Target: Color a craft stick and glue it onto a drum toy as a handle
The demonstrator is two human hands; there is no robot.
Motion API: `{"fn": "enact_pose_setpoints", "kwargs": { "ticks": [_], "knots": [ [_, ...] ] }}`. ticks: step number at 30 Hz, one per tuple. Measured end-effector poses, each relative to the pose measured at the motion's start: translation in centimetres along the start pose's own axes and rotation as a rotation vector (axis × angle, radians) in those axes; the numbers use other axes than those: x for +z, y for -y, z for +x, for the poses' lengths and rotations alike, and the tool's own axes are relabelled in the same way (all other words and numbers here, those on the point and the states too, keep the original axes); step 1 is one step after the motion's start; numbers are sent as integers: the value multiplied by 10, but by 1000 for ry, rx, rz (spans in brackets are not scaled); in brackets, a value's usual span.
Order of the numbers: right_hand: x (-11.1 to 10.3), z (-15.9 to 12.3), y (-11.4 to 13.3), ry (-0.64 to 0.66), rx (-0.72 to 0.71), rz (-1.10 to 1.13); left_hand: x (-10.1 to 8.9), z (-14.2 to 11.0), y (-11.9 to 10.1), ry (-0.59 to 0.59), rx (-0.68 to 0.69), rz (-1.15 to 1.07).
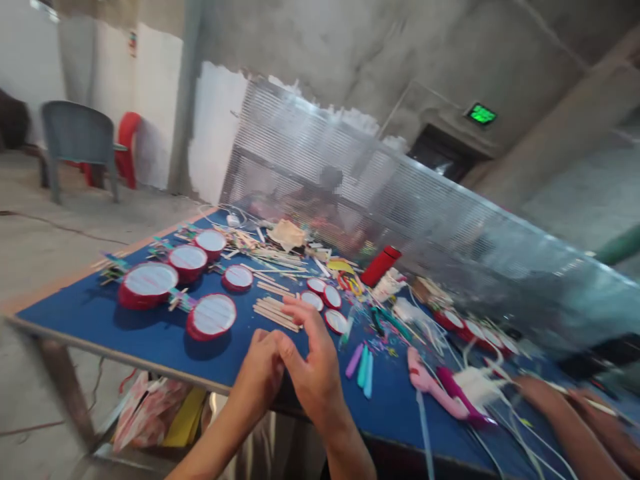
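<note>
My left hand (pixel 261 367) is curled closed above the near table edge; whatever its fingers hold, if anything, is hidden. Against it rests the thumb side of my right hand (pixel 315 360), whose fingers are stretched out and apart from the thumb. Just beyond both hands lies a row of wooden sticks (pixel 275 313). To the left are several round red-sided pieces with white faces, one of them a drum-like piece (pixel 214 317) close to my left hand. Smaller red-rimmed discs (pixel 335 321) lie past my right hand. Purple, teal and blue tapered sticks (pixel 364 367) are to its right.
A pink glue gun (pixel 435 387), white cords and a white box (pixel 477 387) lie on the right of the blue table (pixel 150 340). Another person's hands (pixel 555 400) work there. A red bottle (pixel 381 265) stands near the translucent panel (pixel 420 193).
</note>
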State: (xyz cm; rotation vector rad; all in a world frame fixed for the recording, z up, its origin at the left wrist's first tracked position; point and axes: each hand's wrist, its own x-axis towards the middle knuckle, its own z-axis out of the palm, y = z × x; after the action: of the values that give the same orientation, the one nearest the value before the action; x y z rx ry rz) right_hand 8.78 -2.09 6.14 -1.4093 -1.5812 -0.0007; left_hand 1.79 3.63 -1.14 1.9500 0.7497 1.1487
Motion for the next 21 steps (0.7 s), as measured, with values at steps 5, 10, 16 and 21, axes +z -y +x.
{"fn": "enact_pose_setpoints", "kwargs": {
  "ticks": [5, 10, 16, 21],
  "knots": [
    [-26, -66, -22, -57, -2, -250, -13, 2, 11, 138, 127, 63],
    [-45, -99, -49, -160, -20, -432, -21, 5, 8, 204, 177, 125],
    [-45, -109, -57, -233, -60, -397, -24, -2, 6, 86, 189, 68],
    [-31, -117, -69, -248, 14, -351, -27, -9, 6, 71, 214, 58]
  ]
}}
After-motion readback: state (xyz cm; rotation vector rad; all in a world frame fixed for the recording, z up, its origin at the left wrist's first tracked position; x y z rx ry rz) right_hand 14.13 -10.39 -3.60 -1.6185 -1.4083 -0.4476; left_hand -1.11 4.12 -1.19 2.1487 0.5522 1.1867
